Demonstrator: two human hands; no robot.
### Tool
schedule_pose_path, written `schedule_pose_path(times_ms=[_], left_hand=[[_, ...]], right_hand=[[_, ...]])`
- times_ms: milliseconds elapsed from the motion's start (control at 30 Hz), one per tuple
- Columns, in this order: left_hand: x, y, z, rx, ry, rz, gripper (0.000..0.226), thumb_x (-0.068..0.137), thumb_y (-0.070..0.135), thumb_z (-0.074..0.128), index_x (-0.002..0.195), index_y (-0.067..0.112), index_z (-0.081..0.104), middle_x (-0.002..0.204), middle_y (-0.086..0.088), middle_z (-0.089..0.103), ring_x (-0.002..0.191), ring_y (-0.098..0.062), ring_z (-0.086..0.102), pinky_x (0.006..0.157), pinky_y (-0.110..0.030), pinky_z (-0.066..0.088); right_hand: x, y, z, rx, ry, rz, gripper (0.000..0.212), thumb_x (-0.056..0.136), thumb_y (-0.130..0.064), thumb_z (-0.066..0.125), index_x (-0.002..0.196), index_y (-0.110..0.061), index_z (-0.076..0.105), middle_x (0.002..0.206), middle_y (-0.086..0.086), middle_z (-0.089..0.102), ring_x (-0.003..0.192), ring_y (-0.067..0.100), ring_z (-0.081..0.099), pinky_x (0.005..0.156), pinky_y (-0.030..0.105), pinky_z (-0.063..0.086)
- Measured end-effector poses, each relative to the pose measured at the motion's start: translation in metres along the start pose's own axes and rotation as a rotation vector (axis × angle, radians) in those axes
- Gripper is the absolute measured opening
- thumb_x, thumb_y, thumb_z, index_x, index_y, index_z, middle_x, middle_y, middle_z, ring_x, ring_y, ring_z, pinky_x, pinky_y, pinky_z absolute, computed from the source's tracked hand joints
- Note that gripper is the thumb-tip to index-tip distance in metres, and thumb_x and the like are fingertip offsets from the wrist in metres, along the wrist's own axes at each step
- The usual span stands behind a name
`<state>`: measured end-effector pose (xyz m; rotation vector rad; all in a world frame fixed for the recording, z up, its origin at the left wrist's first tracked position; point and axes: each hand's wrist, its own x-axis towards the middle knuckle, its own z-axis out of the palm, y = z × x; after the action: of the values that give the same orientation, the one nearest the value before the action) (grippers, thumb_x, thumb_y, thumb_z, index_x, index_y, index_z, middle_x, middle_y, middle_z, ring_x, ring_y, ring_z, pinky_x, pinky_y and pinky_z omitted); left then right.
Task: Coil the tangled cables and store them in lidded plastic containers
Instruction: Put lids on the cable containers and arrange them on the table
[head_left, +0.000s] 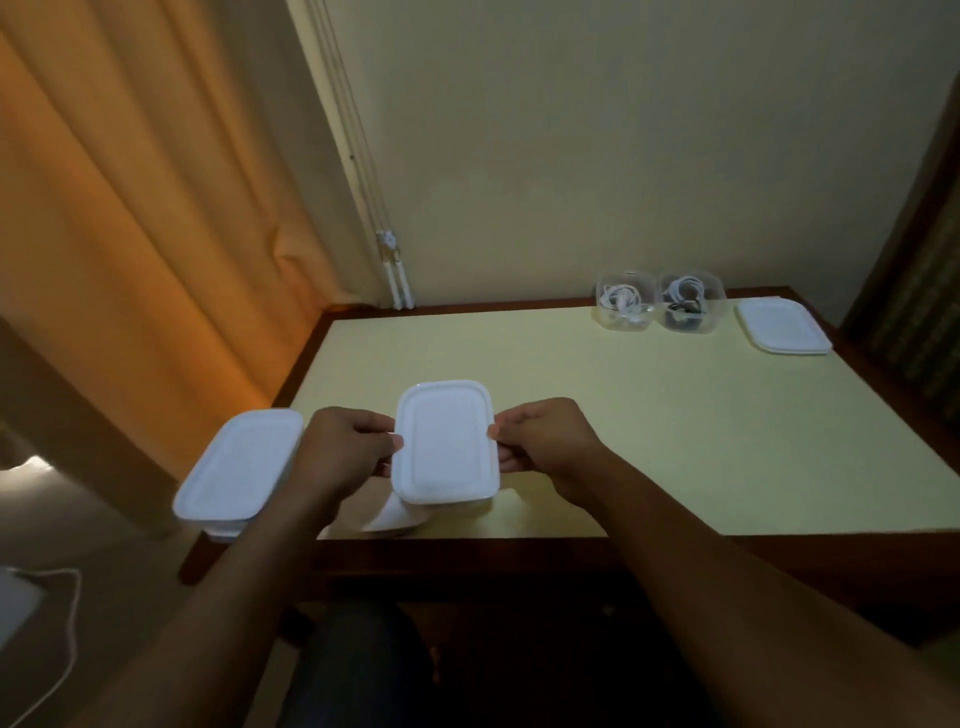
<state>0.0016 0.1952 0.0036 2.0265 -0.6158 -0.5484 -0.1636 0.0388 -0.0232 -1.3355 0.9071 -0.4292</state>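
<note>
There is 1 view, from a camera worn on the person's head. It looks forward and down across the table (675, 415) from its near edge, facing the far wall (571, 156) and the corner where the curtain (130, 234) hangs. The lens is wide (wall and curtain lines lean outward toward the frame sides). Both forearms enter from the bottom corners. The left hand (345, 449) and right hand (545, 441), gripping the lidded container (444, 441), sit close beneath the lens. The 2 clear tubs (626, 306) at the table's far edge appear small and distant.
</note>
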Motion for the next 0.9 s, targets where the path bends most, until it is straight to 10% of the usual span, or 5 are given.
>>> schedule_pose_path(times_ms=[100,333,533,900], left_hand=[[0.007,-0.018,-0.035,0.083,0.088,0.008,0.018,0.087,0.0,0.074,0.104,0.003,0.078,0.085,-0.009,0.077,0.077,-0.024,0.076,0.079,-0.042,0.063],[0.019,-0.046,-0.051,0.297,0.147,0.028,0.022,0.091,0.009,0.074,0.112,0.005,0.077,0.097,-0.01,0.075,0.079,-0.014,0.067,0.065,-0.018,0.043],[0.023,-0.057,-0.047,0.318,0.137,0.036,0.029,0.092,0.014,0.075,0.119,0.005,0.074,0.114,-0.012,0.075,0.077,-0.007,0.061,0.074,-0.019,0.044],[0.03,-0.057,-0.065,0.517,0.146,0.079,0.021,0.091,0.01,0.075,0.111,0.007,0.079,0.103,-0.01,0.078,0.091,-0.02,0.069,0.088,-0.029,0.051]], right_hand=[[0.006,-0.002,0.042,-0.015,-0.053,0.003,0.007,0.088,0.004,0.07,0.092,0.008,0.073,0.084,0.028,0.073,0.066,0.028,0.071,0.065,0.036,0.063],[0.016,0.006,0.086,-0.113,0.006,0.045,0.003,0.084,0.002,0.073,0.083,0.005,0.073,0.078,0.026,0.072,0.062,0.03,0.067,0.073,0.05,0.063],[0.019,0.005,0.091,-0.333,0.057,-0.026,0.025,0.087,-0.015,0.071,0.066,-0.028,0.066,0.073,-0.004,0.067,0.079,0.024,0.069,0.083,0.041,0.061],[0.016,0.013,0.109,-0.245,0.021,-0.002,0.006,0.087,-0.018,0.077,0.09,-0.013,0.078,0.089,0.009,0.075,0.08,0.029,0.075,0.078,0.045,0.064]])
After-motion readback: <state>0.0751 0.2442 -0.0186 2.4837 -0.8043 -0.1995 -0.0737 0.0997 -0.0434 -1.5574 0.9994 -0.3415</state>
